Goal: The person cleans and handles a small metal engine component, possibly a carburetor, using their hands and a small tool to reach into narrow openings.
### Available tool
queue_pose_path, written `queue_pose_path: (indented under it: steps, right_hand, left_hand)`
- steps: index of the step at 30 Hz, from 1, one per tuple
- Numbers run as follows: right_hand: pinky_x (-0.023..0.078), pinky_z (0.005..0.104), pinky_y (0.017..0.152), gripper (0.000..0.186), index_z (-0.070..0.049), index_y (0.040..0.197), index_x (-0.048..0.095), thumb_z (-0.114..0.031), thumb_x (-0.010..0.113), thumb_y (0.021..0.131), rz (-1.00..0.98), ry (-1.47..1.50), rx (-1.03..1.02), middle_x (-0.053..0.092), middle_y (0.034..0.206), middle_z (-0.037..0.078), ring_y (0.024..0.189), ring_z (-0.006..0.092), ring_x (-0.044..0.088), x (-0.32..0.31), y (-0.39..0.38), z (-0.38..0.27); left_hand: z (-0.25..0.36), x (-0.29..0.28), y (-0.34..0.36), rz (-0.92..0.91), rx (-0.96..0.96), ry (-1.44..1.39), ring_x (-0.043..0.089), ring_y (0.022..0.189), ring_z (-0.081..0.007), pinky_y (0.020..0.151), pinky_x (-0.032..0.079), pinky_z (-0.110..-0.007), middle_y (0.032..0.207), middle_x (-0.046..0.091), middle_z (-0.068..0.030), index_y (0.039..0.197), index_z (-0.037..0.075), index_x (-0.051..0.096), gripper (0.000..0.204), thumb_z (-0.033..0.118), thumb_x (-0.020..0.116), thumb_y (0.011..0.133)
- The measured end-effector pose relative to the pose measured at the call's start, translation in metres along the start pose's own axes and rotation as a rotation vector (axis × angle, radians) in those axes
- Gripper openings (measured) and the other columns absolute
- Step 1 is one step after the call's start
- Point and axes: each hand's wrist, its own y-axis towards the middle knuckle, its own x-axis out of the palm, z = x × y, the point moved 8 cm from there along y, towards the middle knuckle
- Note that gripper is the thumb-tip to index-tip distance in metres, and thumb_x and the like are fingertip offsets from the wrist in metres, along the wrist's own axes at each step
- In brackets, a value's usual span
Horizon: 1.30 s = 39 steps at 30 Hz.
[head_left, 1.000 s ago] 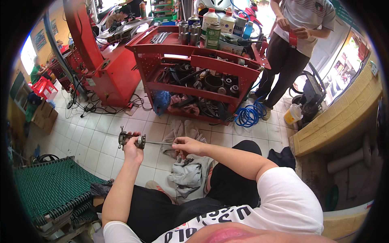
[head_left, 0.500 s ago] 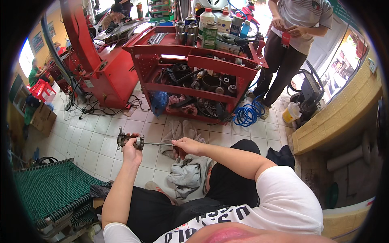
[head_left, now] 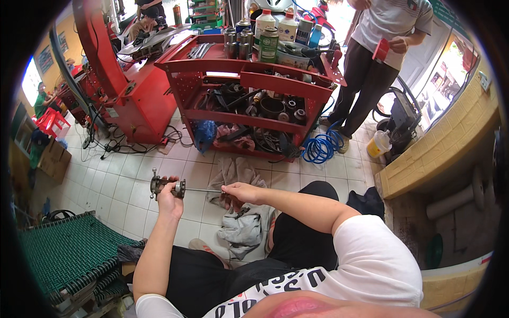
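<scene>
Out in front of my body, my left hand is wrapped round a dark metal mechanical part with a round toothed-looking collar and short knobbed arms. A thin straight metal rod runs from the collar across to the right. At its far end the fingers of my right hand are closed on it; whatever they cover there is hidden. Below and behind the right hand, crumpled grey cloths lie on the tiled floor.
A red tool cart with bottles, cans and loose parts stands ahead. Beside it lies a coiled blue hose. One person stands at far right holding a red object. A green woven seat is at lower left.
Both hands keep their grip on the metal part and the rod, shifting very slightly left in view. The standing person's hands have parted, one raised and one holding the red object.
</scene>
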Motion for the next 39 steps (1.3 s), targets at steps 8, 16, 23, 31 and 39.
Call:
queue_pose_path:
  steps: [8, 16, 23, 31, 39]
  right_hand:
    - [0.053, 0.0308, 0.057, 0.047, -0.006, 0.096, 0.061, -0.046, 0.039, 0.109, 0.044, -0.018, -0.122, 0.068, 0.080, 0.006, 0.058, 0.0145, 0.062, -0.021, 0.011, 0.009]
    - [0.051, 0.0291, 0.057, 0.048, -0.005, 0.101, 0.064, -0.046, 0.040, 0.109, 0.041, -0.071, -0.054, 0.069, 0.081, 0.007, 0.057, 0.0135, 0.063, -0.014, 0.008, 0.010]
    - [0.052, 0.0283, 0.057, 0.039, -0.006, 0.105, 0.064, -0.042, 0.049, 0.107, 0.048, -0.108, -0.086, 0.069, 0.081, 0.006, 0.058, 0.0126, 0.062, -0.012, 0.006, 0.006]
    - [0.051, 0.0279, 0.062, 0.053, -0.002, 0.098, 0.067, -0.047, 0.040, 0.109, 0.040, -0.084, -0.069, 0.068, 0.080, 0.005, 0.062, 0.0129, 0.061, -0.015, 0.005, 0.009]
    - [0.052, 0.0291, 0.059, 0.052, -0.002, 0.116, 0.060, -0.049, 0.038, 0.109, 0.090, -0.151, -0.036, 0.069, 0.083, 0.008, 0.059, 0.0136, 0.060, -0.012, 0.003, 0.004]
  left_hand:
    - [-0.009, 0.008, 0.002, -0.038, -0.030, -0.030, 0.061, 0.106, -0.0228, 0.098, 0.052, -0.038, 0.111, 0.059, -0.0087, 0.120, 0.010, 0.047, 0.044, -0.014, 0.055, 0.084]
    - [0.000, 0.015, -0.004, -0.081, 0.013, -0.003, 0.060, 0.107, -0.0223, 0.099, 0.051, -0.037, 0.112, 0.057, -0.0081, 0.120, 0.010, 0.048, 0.043, -0.014, 0.054, 0.085]
    - [0.000, 0.015, -0.005, -0.086, 0.011, 0.024, 0.061, 0.108, -0.0221, 0.100, 0.051, -0.037, 0.112, 0.058, -0.0083, 0.121, 0.010, 0.048, 0.043, -0.014, 0.053, 0.086]
    - [-0.004, 0.018, -0.005, -0.098, -0.006, 0.025, 0.061, 0.108, -0.0220, 0.099, 0.051, -0.037, 0.112, 0.059, -0.0079, 0.121, 0.010, 0.048, 0.042, -0.013, 0.053, 0.086]
    - [-0.001, 0.012, -0.004, -0.094, 0.008, 0.035, 0.061, 0.108, -0.0226, 0.098, 0.051, -0.037, 0.113, 0.058, -0.0090, 0.123, 0.009, 0.046, 0.043, -0.013, 0.053, 0.086]
